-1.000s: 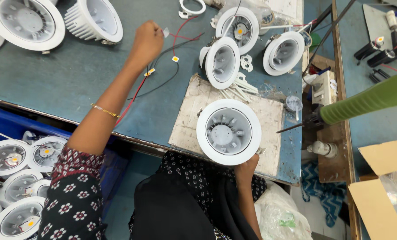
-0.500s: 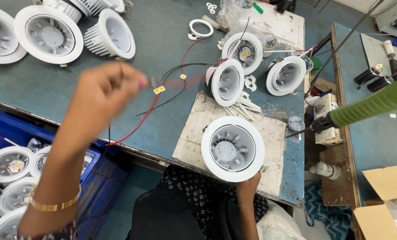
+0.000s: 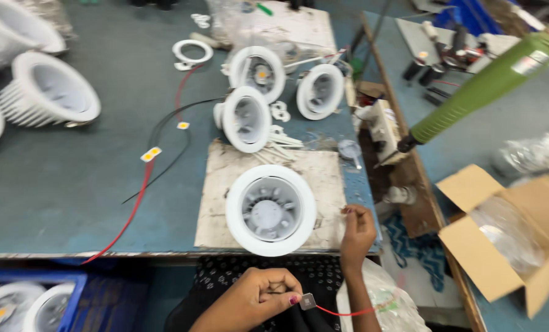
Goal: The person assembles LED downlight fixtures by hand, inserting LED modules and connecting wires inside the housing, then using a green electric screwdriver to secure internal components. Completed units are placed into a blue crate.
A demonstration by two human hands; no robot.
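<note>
At the near edge of my blue-green workbench (image 3: pixel 71 190), my left hand (image 3: pixel 256 298) is closed in a pinch on a small square LED chip (image 3: pixel 307 301) with a red wire (image 3: pixel 348 312) trailing from it toward my right, held low over my lap in front of the bench. My right hand (image 3: pixel 357 230) rests at the bench's front edge, fingertips pinched together on something too small to make out, just beside a worn board (image 3: pixel 225 184). On that board sits a white round downlight housing (image 3: pixel 270 209), face up with its finned centre showing. Behind it stand three more white housings (image 3: pixel 246 118), tilted on their sides, and a loose white ring (image 3: pixel 192 51) lies farther back. To the left of the board a second red wire (image 3: pixel 130 215) and a black wire (image 3: pixel 170 163) run across the bench, with two small yellow-faced chips (image 3: pixel 151 154) along them. Larger white finned housings (image 3: pixel 47 92) crowd the far left. A green-handled tool (image 3: pixel 483 86) reaches in from the upper right, above an open cardboard box (image 3: pixel 502 227) with clear plastic inside.
</note>
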